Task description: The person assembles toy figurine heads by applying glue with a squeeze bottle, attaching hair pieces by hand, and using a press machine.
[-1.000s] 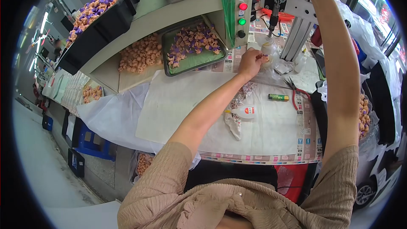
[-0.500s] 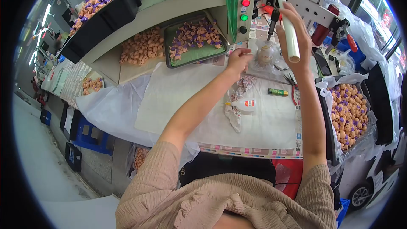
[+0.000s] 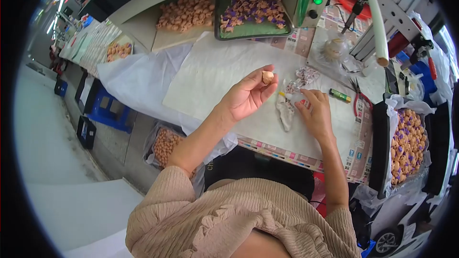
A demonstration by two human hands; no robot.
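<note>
Between the thumb and fingers of my left hand (image 3: 246, 96) is a small rounded peach-coloured piece (image 3: 267, 77), held above the white sheet (image 3: 205, 74). My right hand (image 3: 316, 114) has its thumb and fingers around a small white squeeze bottle (image 3: 298, 97) with a yellow tip, largely covered by the fingers. Beneath the bottle lies a crumpled patterned cloth (image 3: 286, 114). To the right of that hand are a green tube-shaped item (image 3: 340, 95) and red-handled pliers (image 3: 362, 99).
A bench press with a pale tube handle (image 3: 377, 28) stands at the back right, over a clear plastic-wrapped fixture (image 3: 334, 48). A black tray (image 3: 290, 29) of peach and purple pieces sits behind. A lined crate (image 3: 382, 148) of similar pieces stands at right.
My right hand has left the press handle and come down to the bottle. My left hand has moved from beside the fixture toward me, now with the peach piece visible. The view has shifted.
</note>
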